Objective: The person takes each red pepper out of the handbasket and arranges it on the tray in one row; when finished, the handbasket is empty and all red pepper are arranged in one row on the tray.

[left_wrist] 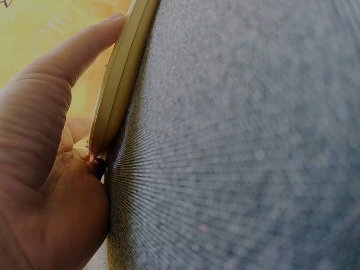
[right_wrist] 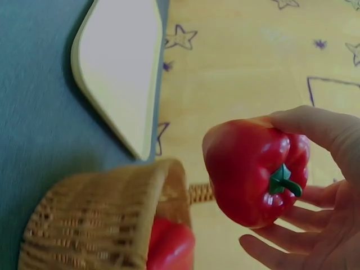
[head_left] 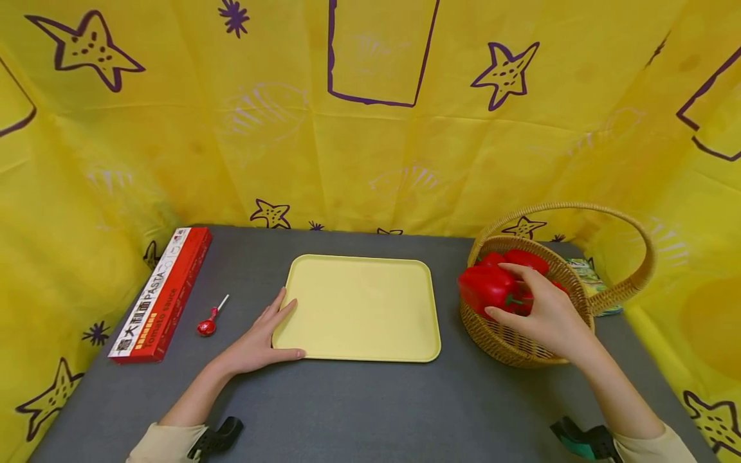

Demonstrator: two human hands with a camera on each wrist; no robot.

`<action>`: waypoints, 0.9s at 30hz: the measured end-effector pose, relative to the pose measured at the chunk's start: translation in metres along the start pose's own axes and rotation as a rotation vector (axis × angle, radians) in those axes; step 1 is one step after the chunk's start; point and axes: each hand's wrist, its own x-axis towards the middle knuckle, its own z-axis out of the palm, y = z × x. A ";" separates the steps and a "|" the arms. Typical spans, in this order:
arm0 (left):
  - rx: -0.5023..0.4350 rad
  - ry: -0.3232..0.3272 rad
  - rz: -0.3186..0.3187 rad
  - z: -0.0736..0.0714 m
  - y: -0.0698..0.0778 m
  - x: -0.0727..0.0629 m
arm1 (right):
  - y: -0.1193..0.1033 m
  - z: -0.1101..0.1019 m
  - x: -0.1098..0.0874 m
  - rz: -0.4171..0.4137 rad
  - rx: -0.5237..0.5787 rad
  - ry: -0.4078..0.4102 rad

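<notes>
A red bell pepper (head_left: 487,288) with a green stem is gripped between the thumb and fingers of my right hand (head_left: 547,315). It is held over the left side of a wicker basket (head_left: 509,350). More red peppers (head_left: 527,260) lie inside that basket, partly hidden by the held one; the right wrist view also shows a red pepper (right_wrist: 170,244) within the basket. My left hand (head_left: 257,337) touches the left front corner of a pale yellow tray (head_left: 359,308), its fingers spread along the left edge and its thumb against the front rim.
To the left lie a red and white pasta box (head_left: 162,296) and a red-wrapped lollipop (head_left: 207,326). The basket's tall handle (head_left: 645,257) arches up at the right. A colourful packet (head_left: 590,276) is partly hidden behind the basket. Yellow patterned cloth (head_left: 370,141) surrounds the grey table (head_left: 370,411).
</notes>
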 end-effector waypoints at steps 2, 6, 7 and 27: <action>0.001 0.000 -0.004 0.000 0.000 0.000 | -0.005 0.004 0.002 -0.008 0.008 -0.007; 0.002 0.001 -0.009 0.000 0.000 0.000 | -0.011 0.012 0.005 -0.024 0.033 -0.031; 0.003 0.003 -0.008 0.000 0.000 0.000 | -0.012 0.015 0.007 -0.026 0.039 -0.035; 0.006 0.010 -0.010 0.000 -0.001 0.000 | -0.027 0.062 0.025 -0.088 0.110 -0.096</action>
